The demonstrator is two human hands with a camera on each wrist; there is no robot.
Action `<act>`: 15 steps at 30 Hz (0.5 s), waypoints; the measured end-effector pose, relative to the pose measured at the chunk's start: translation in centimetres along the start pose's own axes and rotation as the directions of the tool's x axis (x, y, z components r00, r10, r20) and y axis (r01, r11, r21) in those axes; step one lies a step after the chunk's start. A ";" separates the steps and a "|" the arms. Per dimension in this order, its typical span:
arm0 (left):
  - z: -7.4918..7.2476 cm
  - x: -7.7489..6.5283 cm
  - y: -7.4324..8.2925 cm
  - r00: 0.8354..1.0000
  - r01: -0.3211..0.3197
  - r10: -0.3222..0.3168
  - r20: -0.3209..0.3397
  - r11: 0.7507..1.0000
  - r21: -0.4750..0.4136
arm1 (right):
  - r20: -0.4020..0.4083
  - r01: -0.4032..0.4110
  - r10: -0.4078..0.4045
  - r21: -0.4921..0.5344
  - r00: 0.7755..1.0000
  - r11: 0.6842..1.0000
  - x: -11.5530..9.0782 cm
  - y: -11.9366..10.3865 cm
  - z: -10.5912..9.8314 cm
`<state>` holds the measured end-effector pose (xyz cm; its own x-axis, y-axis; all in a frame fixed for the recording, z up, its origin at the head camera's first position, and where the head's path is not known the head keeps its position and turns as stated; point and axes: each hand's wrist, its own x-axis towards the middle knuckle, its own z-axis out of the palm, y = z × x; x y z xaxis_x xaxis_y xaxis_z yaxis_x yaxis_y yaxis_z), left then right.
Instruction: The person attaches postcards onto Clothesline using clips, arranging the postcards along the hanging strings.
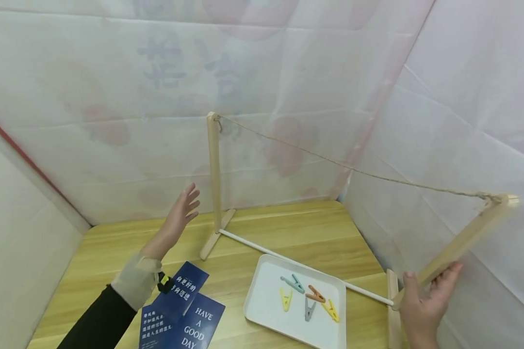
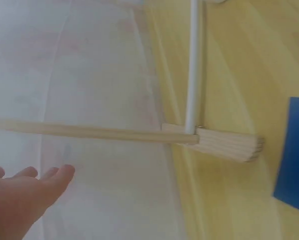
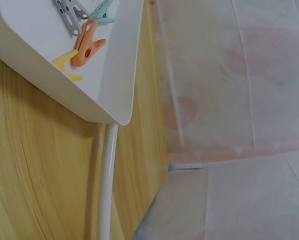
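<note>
A wooden stand has two upright posts, with a twine line [image 1: 305, 150] strung between their tops and a white rod [image 1: 255, 245] joining their feet. My left hand [image 1: 174, 223] is raised to the left of the left post [image 1: 214, 174], fingers spread and apart from it. The left wrist view shows that hand [image 2: 24, 200] below the post [image 2: 99, 131]. Around the lower part of the right post [image 1: 467, 237], my right hand [image 1: 425, 308] grips with the thumb on one side and fingers on the other. The right wrist view does not show this hand.
A white tray [image 1: 262, 310] in front of the rod holds several plastic clothespins, including an orange one [image 1: 316, 293] and a grey one [image 1: 309, 309]. Dark blue printed cards [image 1: 201, 322] lie overlapping under my left forearm. Pale curtains [image 1: 113, 160] enclose the wooden table [image 1: 113, 242].
</note>
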<state>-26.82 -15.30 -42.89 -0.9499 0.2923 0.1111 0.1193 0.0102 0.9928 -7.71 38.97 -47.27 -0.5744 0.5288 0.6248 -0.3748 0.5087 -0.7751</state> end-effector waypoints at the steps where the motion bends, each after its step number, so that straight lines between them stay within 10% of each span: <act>1: 0.0 0.7 0.1 1.000 0.004 -0.004 0.001 1.000 0.001 | -0.003 -0.002 0.002 -0.012 1.000 1.000 0.0 0.0 -0.1; 4: -0.3 2.6 0.3 1.000 0.004 -0.004 0.010 1.000 -0.013 | -0.015 0.003 -0.004 -0.019 1.000 1.000 -0.3 -0.1 -0.4; 10: -0.8 5.4 0.0 0.998 0.033 -0.028 0.047 0.994 -0.105 | 0.013 -0.104 0.107 0.383 0.994 0.918 -0.3 -0.3 -0.4; 15: -0.4 6.6 -0.1 0.999 0.049 -0.047 0.022 0.988 -0.146 | 0.141 -0.498 0.483 0.380 0.864 0.780 1.3 -1.1 0.2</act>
<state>-33.18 -13.76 -42.21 -0.9480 0.3120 0.0636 0.0287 -0.1150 0.9929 -8.17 38.98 -45.58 -0.7802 0.6065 0.1528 -0.2829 -0.1245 -0.9510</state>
